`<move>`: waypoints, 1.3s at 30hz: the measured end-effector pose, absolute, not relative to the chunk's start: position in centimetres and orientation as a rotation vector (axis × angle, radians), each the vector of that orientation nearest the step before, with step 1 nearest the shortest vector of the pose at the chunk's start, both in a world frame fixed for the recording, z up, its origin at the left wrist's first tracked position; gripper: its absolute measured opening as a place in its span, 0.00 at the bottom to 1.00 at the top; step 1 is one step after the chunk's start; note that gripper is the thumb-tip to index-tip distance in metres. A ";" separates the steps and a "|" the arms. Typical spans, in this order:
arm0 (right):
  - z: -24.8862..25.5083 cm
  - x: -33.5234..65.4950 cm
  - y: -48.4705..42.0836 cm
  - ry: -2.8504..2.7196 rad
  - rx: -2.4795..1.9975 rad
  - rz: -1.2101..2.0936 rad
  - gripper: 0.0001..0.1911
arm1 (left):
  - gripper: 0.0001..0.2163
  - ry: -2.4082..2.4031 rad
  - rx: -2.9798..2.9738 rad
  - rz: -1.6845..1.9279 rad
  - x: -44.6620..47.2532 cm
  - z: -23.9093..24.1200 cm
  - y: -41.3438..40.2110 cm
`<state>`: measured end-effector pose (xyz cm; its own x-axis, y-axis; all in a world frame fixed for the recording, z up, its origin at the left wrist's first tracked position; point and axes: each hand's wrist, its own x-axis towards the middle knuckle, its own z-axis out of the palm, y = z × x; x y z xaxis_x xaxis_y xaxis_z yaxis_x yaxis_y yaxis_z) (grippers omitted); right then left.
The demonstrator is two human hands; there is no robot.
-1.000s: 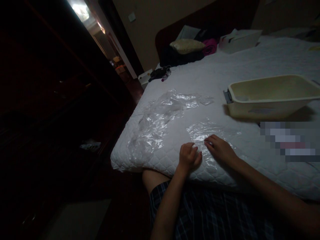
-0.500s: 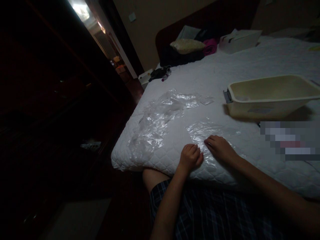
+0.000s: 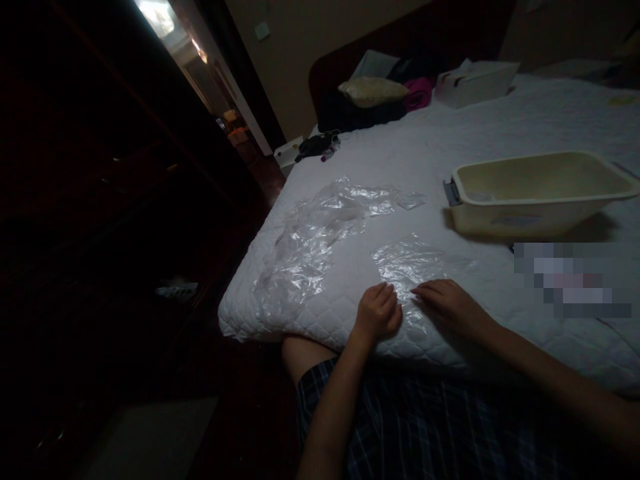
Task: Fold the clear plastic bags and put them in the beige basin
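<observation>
A clear plastic bag (image 3: 407,257) lies flat near the front edge of the bed, under and between my two hands. My left hand (image 3: 379,312) is closed at its left edge, fingers curled on the film. From the right, my right hand (image 3: 453,308) reaches over the same bag with its fingertips pinched together on it. How much film each hand grips is hard to see in the dim light. Further left, more crumpled clear plastic bags (image 3: 305,250) spread across the white quilted bedding (image 3: 345,313).
A cream plastic bin (image 3: 530,213) with a grey handle stands on the bed at right, a blurred-out patch (image 3: 570,280) in front of it. At the headboard are a white box (image 3: 475,83), a yellowish pillow-like bundle (image 3: 373,92) and a magenta roll (image 3: 418,93).
My right hand has come slightly down, toward the bed's front edge. My left hand stays nearly in place, and the view has shifted a little.
</observation>
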<state>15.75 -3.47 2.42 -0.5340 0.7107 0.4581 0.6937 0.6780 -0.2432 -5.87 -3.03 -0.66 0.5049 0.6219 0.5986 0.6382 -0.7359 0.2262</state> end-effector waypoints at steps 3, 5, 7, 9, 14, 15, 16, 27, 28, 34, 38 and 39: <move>2.0 16.2 -4.7 -2.419 -1.027 -0.017 0.13 | 0.12 -1.136 -2.722 -1.056 -5.9 -0.7 -3.0; 1.7 16.2 -5.1 -2.440 -1.005 -0.049 0.14 | 0.12 -1.130 -2.725 -1.055 -5.9 -0.8 -2.9; 1.4 16.0 -5.3 -2.454 -0.975 -0.083 0.15 | 0.12 -1.093 -2.708 -1.067 -5.9 -0.8 -2.9; 1.3 15.8 -5.3 -2.468 -0.951 -0.118 0.15 | 0.12 -1.051 -2.675 -1.096 -5.9 -0.8 -2.9; 1.1 15.6 -5.2 -2.501 -0.939 -0.141 0.17 | 0.13 -1.032 -2.639 -1.104 -5.9 -0.8 -2.9; 1.1 15.6 -5.2 -2.501 -0.943 -0.133 0.18 | 0.13 -1.030 -2.648 -1.079 -5.9 -0.8 -2.9; 1.0 15.7 -5.2 -2.499 -0.947 -0.124 0.18 | 0.12 -1.025 -2.661 -1.049 -5.9 -0.8 -2.9; 1.2 15.0 -5.2 -2.417 -0.965 -0.043 0.11 | 0.16 -0.977 -2.787 -0.829 -6.3 -1.5 -2.6; 1.3 15.0 -5.2 -2.406 -0.973 -0.025 0.11 | 0.17 -0.981 -2.794 -0.816 -6.3 -1.6 -2.6; 1.6 14.8 -5.0 -2.276 -1.062 0.049 0.10 | 0.16 -0.991 -2.820 -0.767 -6.3 -1.9 -2.5; 1.7 14.5 -4.9 -2.207 -1.157 0.072 0.10 | 0.14 -0.980 -2.820 -0.767 -6.3 -1.9 -2.6; 1.7 14.3 -4.9 -2.192 -1.187 0.072 0.11 | 0.14 -0.980 -2.820 -0.761 -6.3 -1.9 -2.6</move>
